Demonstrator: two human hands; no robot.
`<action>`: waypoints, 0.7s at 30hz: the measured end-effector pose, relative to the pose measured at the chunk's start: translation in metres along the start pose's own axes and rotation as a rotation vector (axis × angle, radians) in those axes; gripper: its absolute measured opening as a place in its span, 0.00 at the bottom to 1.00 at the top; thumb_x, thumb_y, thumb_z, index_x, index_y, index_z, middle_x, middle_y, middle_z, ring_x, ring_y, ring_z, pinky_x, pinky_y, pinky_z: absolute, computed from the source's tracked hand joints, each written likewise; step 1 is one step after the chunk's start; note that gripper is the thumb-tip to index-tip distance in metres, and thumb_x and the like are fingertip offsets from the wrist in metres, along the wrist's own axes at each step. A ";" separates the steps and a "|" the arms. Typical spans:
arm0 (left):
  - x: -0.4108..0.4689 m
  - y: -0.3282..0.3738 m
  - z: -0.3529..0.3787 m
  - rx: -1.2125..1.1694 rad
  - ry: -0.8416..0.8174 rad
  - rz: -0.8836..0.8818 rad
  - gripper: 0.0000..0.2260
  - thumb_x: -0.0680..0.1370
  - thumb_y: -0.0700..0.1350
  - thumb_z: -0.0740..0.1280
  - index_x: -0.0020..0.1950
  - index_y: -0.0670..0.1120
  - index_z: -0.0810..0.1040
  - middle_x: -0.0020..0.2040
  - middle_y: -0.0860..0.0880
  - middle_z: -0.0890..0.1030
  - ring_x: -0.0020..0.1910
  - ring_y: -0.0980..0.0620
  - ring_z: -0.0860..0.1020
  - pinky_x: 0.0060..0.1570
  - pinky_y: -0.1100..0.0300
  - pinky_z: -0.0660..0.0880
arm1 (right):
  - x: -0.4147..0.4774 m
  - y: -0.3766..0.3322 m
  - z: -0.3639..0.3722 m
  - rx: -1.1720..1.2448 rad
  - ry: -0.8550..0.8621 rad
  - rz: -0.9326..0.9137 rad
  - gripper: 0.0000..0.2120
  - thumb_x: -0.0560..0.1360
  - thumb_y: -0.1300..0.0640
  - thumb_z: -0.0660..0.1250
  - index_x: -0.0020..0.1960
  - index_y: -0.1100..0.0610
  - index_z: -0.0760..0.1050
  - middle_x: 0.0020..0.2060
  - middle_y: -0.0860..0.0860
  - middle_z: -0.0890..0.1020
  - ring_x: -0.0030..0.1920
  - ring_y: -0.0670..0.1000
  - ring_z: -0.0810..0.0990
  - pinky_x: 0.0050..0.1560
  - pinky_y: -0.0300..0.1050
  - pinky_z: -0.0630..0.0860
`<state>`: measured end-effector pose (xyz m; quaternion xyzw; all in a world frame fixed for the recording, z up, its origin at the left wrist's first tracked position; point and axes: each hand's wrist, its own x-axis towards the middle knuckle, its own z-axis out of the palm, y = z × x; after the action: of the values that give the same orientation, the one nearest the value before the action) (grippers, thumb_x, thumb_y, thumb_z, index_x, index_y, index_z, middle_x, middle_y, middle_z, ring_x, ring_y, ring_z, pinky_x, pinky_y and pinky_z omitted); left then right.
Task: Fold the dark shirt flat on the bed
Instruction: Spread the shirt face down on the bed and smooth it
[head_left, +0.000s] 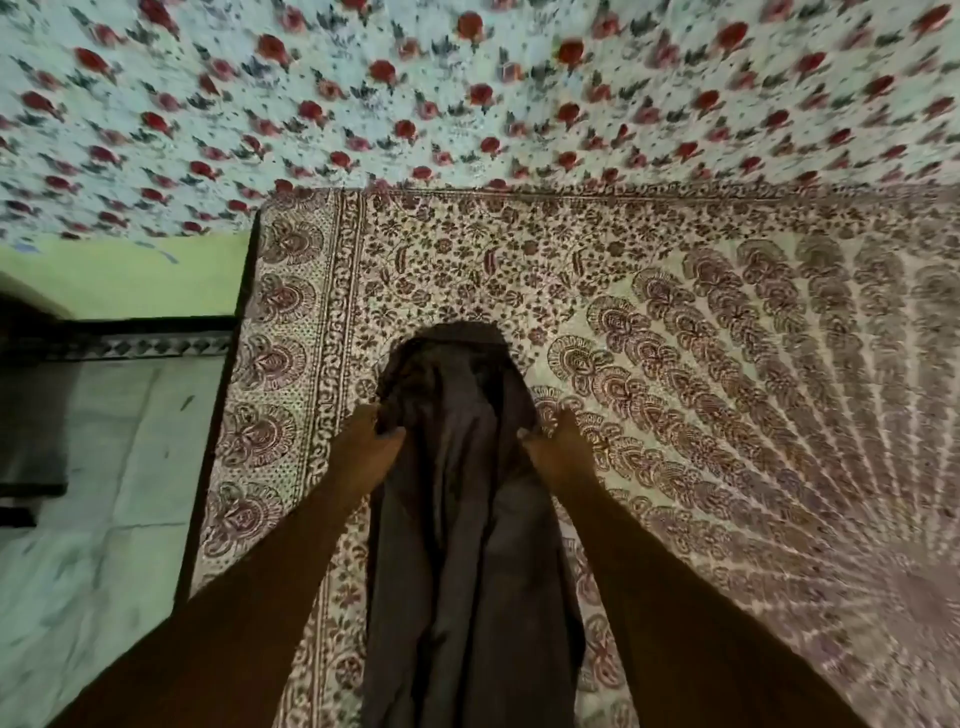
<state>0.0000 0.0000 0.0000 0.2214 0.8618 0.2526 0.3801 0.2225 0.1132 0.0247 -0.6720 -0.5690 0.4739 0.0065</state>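
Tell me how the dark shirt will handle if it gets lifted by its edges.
The dark shirt looks floppy: it bunches into long soft folds between the left hand and right hand, so it would likely sag. Probably light: only fingers at its edges handle it.

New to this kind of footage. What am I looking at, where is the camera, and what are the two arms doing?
No machine here: a person wears one wide-angle camera on the head, looking down, so the arms are their own. The left hand and right hand each grip a side of the dark shirt, which is bunched into a long strip over the patterned bedsheet, not yet flat. A red-flowered cloth shows beyond the bed; the floor shows at left.
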 end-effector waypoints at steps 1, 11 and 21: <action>0.011 -0.004 0.003 -0.015 0.025 0.013 0.24 0.75 0.50 0.74 0.67 0.40 0.77 0.61 0.37 0.82 0.61 0.38 0.82 0.61 0.46 0.78 | 0.009 0.000 0.005 -0.043 0.004 0.011 0.30 0.78 0.47 0.72 0.74 0.59 0.68 0.68 0.62 0.77 0.69 0.65 0.75 0.68 0.56 0.72; 0.011 0.016 0.005 -0.477 -0.129 -0.195 0.19 0.72 0.50 0.82 0.57 0.42 0.86 0.50 0.43 0.88 0.49 0.44 0.87 0.54 0.51 0.83 | 0.015 0.011 0.000 0.409 0.061 -0.118 0.05 0.83 0.56 0.67 0.53 0.57 0.78 0.47 0.55 0.84 0.51 0.57 0.83 0.56 0.52 0.79; -0.101 0.018 -0.056 -0.099 -0.129 0.260 0.09 0.78 0.56 0.69 0.44 0.52 0.82 0.38 0.52 0.83 0.40 0.49 0.81 0.40 0.58 0.74 | -0.080 0.000 -0.109 0.321 -0.267 -0.140 0.15 0.70 0.57 0.82 0.54 0.60 0.84 0.47 0.55 0.89 0.48 0.56 0.89 0.53 0.53 0.85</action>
<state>0.0225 -0.0590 0.0983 0.3280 0.7860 0.3274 0.4091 0.3008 0.1092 0.1351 -0.5526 -0.5274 0.6415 0.0707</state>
